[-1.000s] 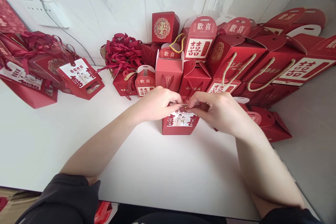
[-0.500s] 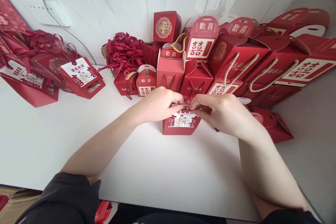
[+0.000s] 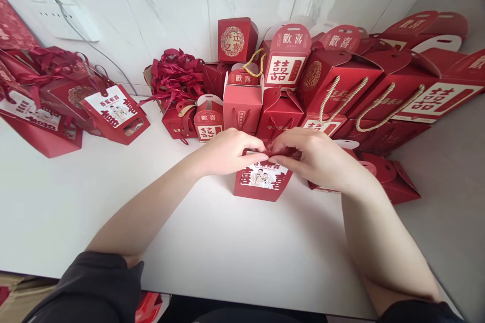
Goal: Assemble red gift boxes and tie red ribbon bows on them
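Observation:
A small red gift box with a white label of a printed couple stands on the white table, in the middle of the head view. My left hand pinches the top of this box from the left, thumb in front and fingers behind. From the right, my right hand pinches the same top edge, its thumb tip close to the left thumb. Both hands are closed on it, and they hide most of the box's upper part.
Stacked red gift boxes, some with rope handles, stand against the tiled wall behind my hands. A heap of dark red ribbons lies to their left. More labelled boxes with ribbons sit at the far left of the white table.
My fingertips have come closer together at the top of the box. Its front now shows slightly lower and tilts a little more toward me. The view has shifted slightly.

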Demonstrator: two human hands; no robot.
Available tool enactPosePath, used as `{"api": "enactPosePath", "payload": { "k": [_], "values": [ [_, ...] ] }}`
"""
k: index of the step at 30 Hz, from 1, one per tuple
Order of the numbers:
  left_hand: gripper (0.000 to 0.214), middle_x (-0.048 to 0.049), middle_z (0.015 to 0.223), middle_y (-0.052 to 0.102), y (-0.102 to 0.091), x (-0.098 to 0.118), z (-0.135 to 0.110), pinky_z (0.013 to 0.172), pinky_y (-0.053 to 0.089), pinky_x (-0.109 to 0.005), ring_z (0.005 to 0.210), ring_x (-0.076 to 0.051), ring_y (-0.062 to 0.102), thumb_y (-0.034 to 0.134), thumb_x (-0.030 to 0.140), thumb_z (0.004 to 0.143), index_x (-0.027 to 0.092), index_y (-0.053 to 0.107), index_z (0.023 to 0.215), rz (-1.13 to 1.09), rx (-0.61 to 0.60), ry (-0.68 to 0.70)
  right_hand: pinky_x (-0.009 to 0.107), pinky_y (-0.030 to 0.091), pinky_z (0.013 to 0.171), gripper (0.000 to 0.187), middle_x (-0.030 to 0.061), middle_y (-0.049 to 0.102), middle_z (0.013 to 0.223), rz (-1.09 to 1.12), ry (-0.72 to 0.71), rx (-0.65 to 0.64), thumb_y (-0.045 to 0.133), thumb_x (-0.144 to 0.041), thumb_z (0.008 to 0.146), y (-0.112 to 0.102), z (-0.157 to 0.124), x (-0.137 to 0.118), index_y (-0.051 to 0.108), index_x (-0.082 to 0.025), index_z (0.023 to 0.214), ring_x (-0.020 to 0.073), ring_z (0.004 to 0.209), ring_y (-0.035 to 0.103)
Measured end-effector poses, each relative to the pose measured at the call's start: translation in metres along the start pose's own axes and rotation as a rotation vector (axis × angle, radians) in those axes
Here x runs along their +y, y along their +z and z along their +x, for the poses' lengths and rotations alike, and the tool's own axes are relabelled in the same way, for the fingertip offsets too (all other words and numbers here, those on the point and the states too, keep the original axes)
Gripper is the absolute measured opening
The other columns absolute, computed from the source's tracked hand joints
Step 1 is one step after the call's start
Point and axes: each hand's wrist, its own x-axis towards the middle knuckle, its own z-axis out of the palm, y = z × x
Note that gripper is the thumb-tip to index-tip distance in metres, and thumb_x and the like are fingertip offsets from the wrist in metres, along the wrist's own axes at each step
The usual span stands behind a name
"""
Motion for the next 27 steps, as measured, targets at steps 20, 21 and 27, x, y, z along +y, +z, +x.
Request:
{"api": "enactPosePath", "payload": {
  "k": [20,21,27],
  "values": [
    [0.022,-0.0062,0.079,0.074,0.001,-0.036,0.013,0.06,0.046,-0.022,0.068,-0.014,0.065,0.075,0.032,0.075,0.016,0.078,0.089,-0.42,-0.232,0.063,0.029,0.052,0.076,0.019,0.0032,0.074,0.101,0.166,-0.13,0.012,0.058,-0.028,0.093,-0.02,-0.01,0.008,0.072,-0.024,0.106,0.0182,0.087,0.07],
    [0.022,-0.0068,0.08,0.074,0.0,-0.038,0.014,0.061,0.047,-0.022,0.069,-0.015,0.065,0.076,0.032,0.074,0.016,0.078,0.088,-0.442,-0.236,0.058,0.029,0.051,0.072,0.02,0.0031,0.075,0.098,0.109,-0.117,0.016,0.056,-0.027,0.094,-0.021,-0.011,0.007,0.071,-0.023,0.107,0.0176,0.081,0.07],
    [0.022,-0.0065,0.075,0.074,-0.002,-0.035,0.014,0.06,0.049,-0.023,0.065,-0.015,0.066,0.079,0.031,0.07,0.016,0.079,0.087,-0.48,-0.204,0.051,0.027,0.04,0.058,0.026,-0.0009,0.066,0.063,-0.038,0.06,0.007,0.046,-0.03,0.099,-0.017,-0.011,-0.009,0.071,-0.021,0.094,0.0141,0.055,0.059]
  ]
}}
